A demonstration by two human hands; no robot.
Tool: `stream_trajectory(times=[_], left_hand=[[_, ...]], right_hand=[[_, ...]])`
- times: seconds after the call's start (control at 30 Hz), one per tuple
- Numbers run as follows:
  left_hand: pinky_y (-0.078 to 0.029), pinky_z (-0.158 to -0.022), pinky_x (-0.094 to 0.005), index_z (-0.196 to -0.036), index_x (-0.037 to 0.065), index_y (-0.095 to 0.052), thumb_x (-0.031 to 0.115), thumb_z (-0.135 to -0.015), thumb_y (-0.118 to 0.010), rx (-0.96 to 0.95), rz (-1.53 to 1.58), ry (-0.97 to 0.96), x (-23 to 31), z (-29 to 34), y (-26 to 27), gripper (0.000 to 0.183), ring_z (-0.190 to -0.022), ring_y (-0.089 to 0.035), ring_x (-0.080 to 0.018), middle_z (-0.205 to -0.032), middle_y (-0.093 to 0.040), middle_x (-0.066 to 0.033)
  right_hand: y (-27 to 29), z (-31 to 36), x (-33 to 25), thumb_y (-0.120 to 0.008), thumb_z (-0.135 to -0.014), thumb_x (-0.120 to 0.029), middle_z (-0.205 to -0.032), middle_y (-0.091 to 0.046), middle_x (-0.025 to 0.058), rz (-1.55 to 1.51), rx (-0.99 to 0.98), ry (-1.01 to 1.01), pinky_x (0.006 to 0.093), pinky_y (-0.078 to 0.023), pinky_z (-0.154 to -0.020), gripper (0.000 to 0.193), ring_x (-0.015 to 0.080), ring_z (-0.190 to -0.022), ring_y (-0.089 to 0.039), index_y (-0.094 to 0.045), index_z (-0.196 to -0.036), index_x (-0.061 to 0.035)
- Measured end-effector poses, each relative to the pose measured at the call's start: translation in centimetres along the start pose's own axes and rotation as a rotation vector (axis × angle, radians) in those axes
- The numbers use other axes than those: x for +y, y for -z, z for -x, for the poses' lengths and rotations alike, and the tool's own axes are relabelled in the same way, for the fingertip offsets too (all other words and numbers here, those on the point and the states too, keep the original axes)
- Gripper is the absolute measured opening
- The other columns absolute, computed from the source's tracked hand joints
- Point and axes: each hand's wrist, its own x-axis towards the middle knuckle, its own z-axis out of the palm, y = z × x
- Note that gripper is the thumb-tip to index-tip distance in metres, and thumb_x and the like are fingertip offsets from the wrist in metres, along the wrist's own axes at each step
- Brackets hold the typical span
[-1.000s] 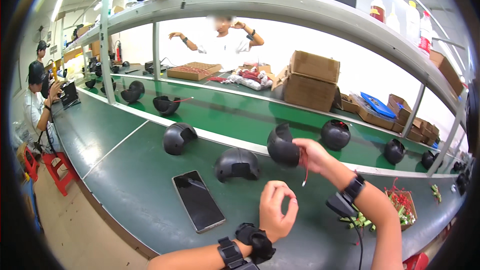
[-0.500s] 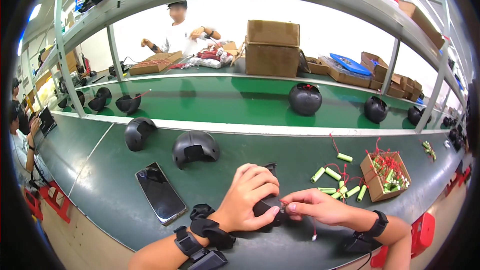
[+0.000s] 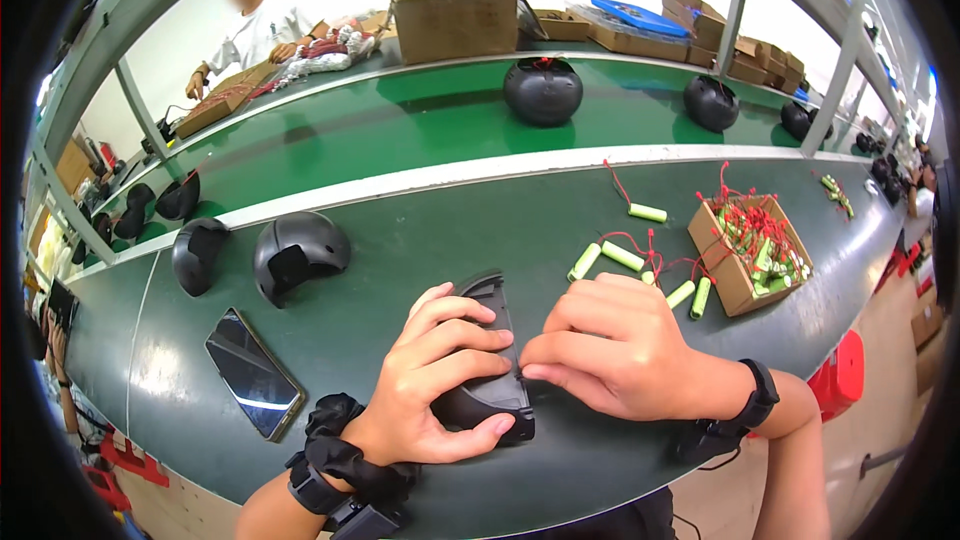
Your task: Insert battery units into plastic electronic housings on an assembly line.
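Observation:
My left hand (image 3: 435, 375) grips a black plastic half shell (image 3: 490, 402) on the table, fingers spread over its curved side and thumb at its near end. The shell's flat edge faces right. My right hand (image 3: 620, 350) is pinched closed against that edge; what lies between its fingertips is hidden. Just beyond it lie several light-green battery cells (image 3: 622, 257) with red wires. Two more black shells with cut-outs, a larger one (image 3: 298, 255) and a smaller one (image 3: 200, 255), rest to the far left of my hands.
A phone (image 3: 255, 375) lies left of my left hand. At the right stands a cardboard box (image 3: 735, 275) full of wired cells. Behind a pale rail (image 3: 400, 192), a green belt (image 3: 350, 140) carries round black housings (image 3: 543, 95). A co-worker (image 3: 255, 40) handles things across it.
My view has swung right and down, so the scene sits further left. The half shell now stands with its flat edge toward my right hand. The dangling wire's white plug is out of sight.

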Motion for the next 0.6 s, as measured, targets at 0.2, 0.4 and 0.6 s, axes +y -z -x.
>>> stream_trajectory(times=[0.2, 0.4, 0.6], left_hand=[[-0.028, -0.104, -0.0538, -0.086, 0.008, -0.067, 0.028, -0.060, -0.076, -0.014, 0.034, 0.015, 0.5, -0.1, -0.4, 0.033, -0.106, -0.054, -0.0283, -0.101, -0.065, -0.0054], [-0.025, -0.105, -0.0506, -0.087, 0.009, -0.067, 0.022, -0.062, -0.077, 0.008, 0.144, 0.135, 2.0, 0.0, -0.5, 0.030, -0.105, -0.054, -0.0272, -0.096, -0.067, -0.0030], [-0.025, -0.103, -0.0506, -0.085, 0.009, -0.067, 0.014, -0.068, -0.075, 0.068, 0.144, 0.182, 2.8, -0.3, -1.0, 0.019, -0.103, -0.054, -0.0275, -0.089, -0.068, -0.0033]], right_hand=[[0.0, 0.1, -0.2, -0.077, -0.070, -0.013, -0.068, -0.058, -0.0006, -0.097, 0.068, -0.018, 0.0276, -0.035, -0.048, 0.013, 0.0140, -0.056, -0.053, -0.066, -0.075, -0.0098], [0.7, -0.1, -1.0, -0.073, -0.078, -0.009, -0.070, -0.066, 0.0037, -0.479, -0.002, -0.257, 0.0241, -0.042, -0.047, 0.005, 0.0130, -0.053, -0.059, -0.070, -0.080, -0.0056], [1.6, -0.7, -1.5, -0.063, -0.083, -0.009, -0.068, -0.065, 0.0111, -0.735, -0.069, -0.334, 0.0291, -0.045, -0.051, 0.009, 0.0233, -0.058, -0.062, -0.068, -0.084, -0.0021]])
